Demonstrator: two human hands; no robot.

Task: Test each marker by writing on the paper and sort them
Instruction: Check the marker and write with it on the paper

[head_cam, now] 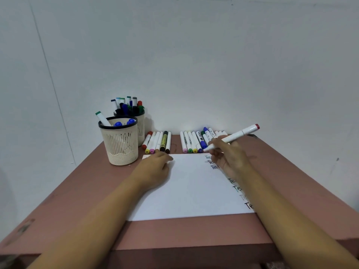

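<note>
— Two bare arms come in closest to me, over the near edge of the pinkish-brown table [91, 193]. What are the hands doing?

— I see the right hand [228, 159] with its fingers curled around a white marker with a red cap [233, 137]. The red end points up and to the right. The other end is down by the fingertips, just above the top right of the white paper [186, 189].

— And the other hand?

— I see the left hand [156, 168] lying on the top left part of the paper, pressing it flat. Its fingers are loosely bent and hold nothing.

— Is there writing on the paper?

— Yes, short words run down the right side. I think they say "Test", but the right arm covers part of them.

— Where are the other markers?

— One row of markers [158, 142] lies at the back of the table, just past the left hand. A second row of markers [196, 141] lies beside it, behind the right hand. On the left stands a cream mesh cup [120, 144] with a few markers in it. Right behind it is a second cup [140, 126], full of markers.
</note>
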